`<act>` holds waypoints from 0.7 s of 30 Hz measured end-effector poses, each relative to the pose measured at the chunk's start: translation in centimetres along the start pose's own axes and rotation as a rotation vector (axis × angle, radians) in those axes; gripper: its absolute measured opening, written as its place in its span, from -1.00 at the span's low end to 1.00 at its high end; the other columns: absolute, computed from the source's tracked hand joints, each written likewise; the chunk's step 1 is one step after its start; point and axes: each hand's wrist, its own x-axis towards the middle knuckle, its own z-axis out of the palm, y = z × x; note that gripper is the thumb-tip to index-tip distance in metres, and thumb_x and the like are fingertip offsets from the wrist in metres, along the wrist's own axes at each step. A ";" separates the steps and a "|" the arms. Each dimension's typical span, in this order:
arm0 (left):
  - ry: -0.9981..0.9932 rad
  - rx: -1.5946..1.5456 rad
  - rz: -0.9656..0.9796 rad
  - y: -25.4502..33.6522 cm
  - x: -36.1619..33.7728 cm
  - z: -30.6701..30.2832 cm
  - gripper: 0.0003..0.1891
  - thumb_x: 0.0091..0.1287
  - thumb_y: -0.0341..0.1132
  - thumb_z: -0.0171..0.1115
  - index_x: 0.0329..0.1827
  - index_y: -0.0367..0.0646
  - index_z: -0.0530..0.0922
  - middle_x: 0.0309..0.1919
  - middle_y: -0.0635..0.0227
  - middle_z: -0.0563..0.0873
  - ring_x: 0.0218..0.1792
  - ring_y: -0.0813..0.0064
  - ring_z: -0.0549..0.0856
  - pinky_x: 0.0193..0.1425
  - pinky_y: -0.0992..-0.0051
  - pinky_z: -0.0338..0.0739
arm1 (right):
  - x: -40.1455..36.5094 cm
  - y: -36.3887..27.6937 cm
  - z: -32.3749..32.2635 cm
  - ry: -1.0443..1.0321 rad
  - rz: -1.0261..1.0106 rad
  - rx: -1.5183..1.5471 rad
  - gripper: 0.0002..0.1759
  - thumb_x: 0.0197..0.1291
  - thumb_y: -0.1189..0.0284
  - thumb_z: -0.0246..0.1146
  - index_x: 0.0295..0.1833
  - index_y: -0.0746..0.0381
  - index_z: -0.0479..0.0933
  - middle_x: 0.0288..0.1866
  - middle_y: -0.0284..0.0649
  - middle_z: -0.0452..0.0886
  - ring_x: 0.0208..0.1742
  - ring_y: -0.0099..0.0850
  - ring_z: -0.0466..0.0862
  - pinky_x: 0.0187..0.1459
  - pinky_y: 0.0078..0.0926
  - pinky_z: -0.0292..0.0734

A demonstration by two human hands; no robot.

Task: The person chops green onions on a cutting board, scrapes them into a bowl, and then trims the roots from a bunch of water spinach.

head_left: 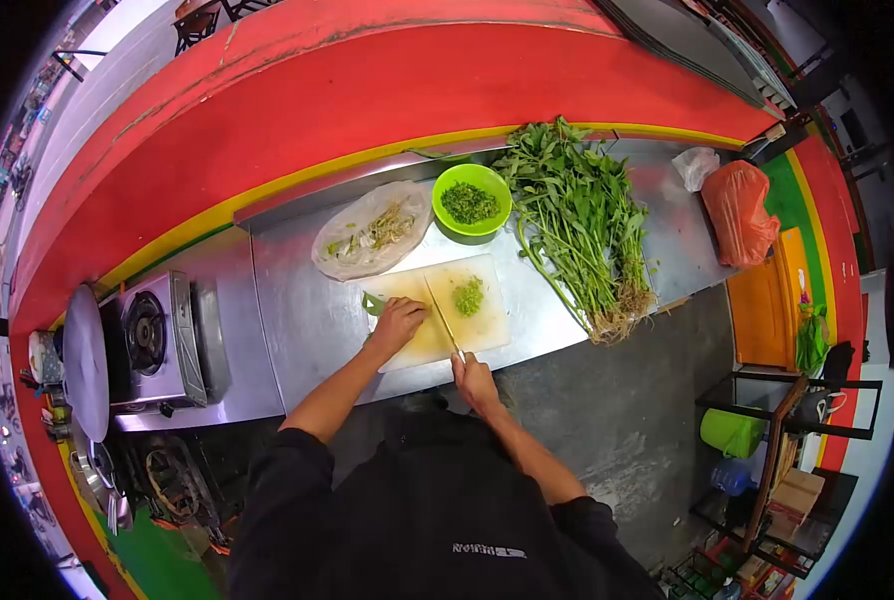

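My right hand [475, 382] is wrapped round the handle of a kitchen knife [441, 310], its long blade lying across the pale cutting board [489, 332]. Left of the blade, my left hand [401, 322] is closed with curled fingers on some leafy greens [371, 304]; leaf tips stick out beyond the fingers and the rest is hidden under the hand. A small heap of chopped green stems [468, 296] lies on the board to the right of the blade.
Behind the board stand a lime-green bowl [444, 221] of chopped greens and a plastic bag [333, 262] with trimmings. A large bunch of leafy greens with roots [582, 215] lies to the right, then an orange bag [739, 212]. A gas stove [159, 335] is at the left.
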 end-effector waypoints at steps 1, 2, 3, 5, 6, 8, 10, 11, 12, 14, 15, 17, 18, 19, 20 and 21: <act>0.033 -0.025 0.001 -0.1 0.0 0.1 -0.83 0.18 -0.40 0.34 -0.17 -0.07 0.75 -0.14 0.45 0.78 -0.07 0.43 0.70 0.10 0.32 0.44 | -0.2 -0.1 -0.2 -0.020 0.018 0.000 -0.52 0.51 0.16 0.07 -0.14 0.46 0.53 -0.42 0.35 0.62 -0.28 0.34 0.65 -0.26 0.23 0.50; 0.039 -0.039 0.004 -0.1 0.0 0.1 -0.85 0.18 -0.40 0.34 -0.19 -0.09 0.75 -0.14 0.42 0.79 -0.08 0.40 0.71 0.07 0.31 0.46 | -0.4 -0.3 -0.3 -0.041 0.034 0.001 -0.51 0.51 0.16 0.07 -0.13 0.46 0.53 -0.42 0.34 0.62 -0.28 0.34 0.65 -0.25 0.23 0.50; 0.041 -0.038 0.001 -0.1 0.0 0.1 -0.85 0.18 -0.40 0.34 -0.19 -0.09 0.75 -0.14 0.42 0.79 -0.08 0.40 0.71 0.07 0.31 0.46 | -0.5 -0.1 -0.1 -0.042 0.031 0.000 -0.51 0.51 0.16 0.07 -0.13 0.46 0.53 -0.42 0.34 0.62 -0.28 0.34 0.65 -0.25 0.23 0.50; 0.038 -0.071 0.001 -0.1 0.0 0.0 -0.86 0.20 -0.39 0.35 -0.20 -0.11 0.75 -0.13 0.40 0.79 -0.07 0.39 0.71 0.07 0.31 0.46 | -0.8 0.3 0.3 -0.051 -0.005 -0.023 -0.50 0.52 0.15 0.07 -0.11 0.47 0.54 -0.42 0.34 0.63 -0.29 0.34 0.65 -0.24 0.23 0.51; 0.039 -0.071 0.000 -0.1 0.0 0.0 -0.86 0.20 -0.39 0.35 -0.20 -0.11 0.75 -0.13 0.40 0.79 -0.07 0.39 0.71 0.07 0.31 0.46 | -0.9 0.2 0.4 -0.051 -0.007 -0.024 -0.50 0.52 0.15 0.07 -0.11 0.47 0.54 -0.42 0.34 0.63 -0.29 0.34 0.65 -0.24 0.23 0.51; 0.029 -0.096 -0.016 -0.2 -0.1 0.0 -0.87 0.22 -0.39 0.34 -0.19 -0.12 0.74 -0.11 0.39 0.79 -0.05 0.39 0.71 0.08 0.32 0.46 | -0.9 0.0 0.6 -0.053 0.034 -0.024 -0.50 0.52 0.15 0.07 -0.12 0.47 0.54 -0.42 0.35 0.63 -0.29 0.34 0.66 -0.24 0.22 0.52; 0.024 -0.098 -0.016 -0.3 -0.1 0.1 -0.87 0.23 -0.40 0.33 -0.19 -0.13 0.74 -0.10 0.39 0.79 -0.04 0.39 0.71 0.08 0.32 0.46 | -0.8 0.1 0.6 -0.054 0.036 -0.031 -0.49 0.52 0.14 0.07 -0.12 0.47 0.54 -0.42 0.35 0.63 -0.30 0.33 0.66 -0.24 0.22 0.53; 0.019 -0.101 -0.015 -0.4 -0.1 0.2 -0.88 0.24 -0.40 0.33 -0.18 -0.13 0.73 -0.09 0.38 0.79 -0.04 0.39 0.71 0.09 0.32 0.46 | -0.7 0.1 0.6 -0.054 0.038 -0.038 -0.49 0.52 0.14 0.07 -0.13 0.47 0.54 -0.42 0.35 0.63 -0.30 0.33 0.66 -0.25 0.22 0.53; 0.019 -0.101 -0.015 -0.4 0.0 0.1 -0.88 0.24 -0.40 0.33 -0.18 -0.13 0.73 -0.09 0.38 0.79 -0.04 0.39 0.71 0.09 0.32 0.46 | -0.7 0.2 0.7 -0.053 0.038 -0.037 -0.49 0.52 0.14 0.07 -0.13 0.47 0.54 -0.42 0.35 0.63 -0.30 0.33 0.66 -0.25 0.22 0.53; -0.002 -0.084 0.017 -0.5 0.1 0.0 -0.88 0.24 -0.40 0.32 -0.19 -0.15 0.72 -0.09 0.37 0.79 -0.04 0.39 0.70 0.09 0.33 0.46 | -0.7 0.4 1.1 -0.030 0.011 -0.096 -0.49 0.51 0.14 0.08 -0.12 0.48 0.53 -0.44 0.34 0.63 -0.34 0.32 0.66 -0.27 0.22 0.56; -0.002 -0.083 0.015 -0.4 0.2 -0.1 -0.88 0.24 -0.40 0.32 -0.19 -0.15 0.72 -0.09 0.37 0.79 -0.04 0.39 0.70 0.09 0.33 0.46 | -0.6 0.3 1.1 -0.032 0.011 -0.095 -0.49 0.51 0.14 0.08 -0.12 0.48 0.53 -0.44 0.34 0.63 -0.34 0.32 0.66 -0.27 0.22 0.56; -0.026 -0.058 0.034 -0.2 0.4 -0.4 -0.87 0.24 -0.41 0.31 -0.18 -0.15 0.72 -0.10 0.36 0.78 -0.04 0.40 0.70 0.10 0.33 0.47 | -0.5 0.0 1.2 -0.019 0.001 -0.143 -0.49 0.50 0.13 0.08 -0.11 0.48 0.51 -0.45 0.33 0.63 -0.37 0.31 0.66 -0.28 0.22 0.58; -0.028 -0.061 0.033 -0.2 0.2 -0.2 -0.87 0.24 -0.41 0.31 -0.18 -0.15 0.72 -0.10 0.36 0.78 -0.04 0.40 0.70 0.10 0.33 0.47 | -0.4 0.0 1.3 -0.020 0.005 -0.144 -0.49 0.50 0.13 0.08 -0.11 0.48 0.51 -0.45 0.33 0.63 -0.37 0.31 0.66 -0.28 0.22 0.58; -0.027 -0.043 0.036 -0.2 0.1 0.0 -0.87 0.24 -0.40 0.31 -0.18 -0.14 0.72 -0.09 0.37 0.78 -0.05 0.40 0.70 0.10 0.32 0.46 | -0.3 -0.2 1.5 -0.012 -0.008 -0.179 -0.49 0.51 0.13 0.08 -0.11 0.47 0.50 -0.45 0.33 0.63 -0.38 0.31 0.66 -0.28 0.21 0.58; -0.024 -0.023 0.039 -0.3 0.1 0.1 -0.87 0.25 -0.39 0.30 -0.18 -0.13 0.72 -0.09 0.37 0.77 -0.05 0.40 0.69 0.11 0.32 0.46 | 0.0 -0.3 1.5 -0.002 -0.024 -0.216 -0.49 0.51 0.12 0.07 -0.11 0.47 0.50 -0.45 0.33 0.63 -0.38 0.31 0.66 -0.29 0.21 0.59; -0.021 -0.021 0.040 -0.3 0.2 0.0 -0.87 0.25 -0.39 0.30 -0.18 -0.13 0.72 -0.09 0.37 0.77 -0.05 0.40 0.69 0.11 0.32 0.46 | 0.3 -0.6 1.5 0.000 -0.027 -0.216 -0.49 0.51 0.12 0.07 -0.11 0.47 0.50 -0.45 0.33 0.63 -0.38 0.31 0.66 -0.29 0.21 0.59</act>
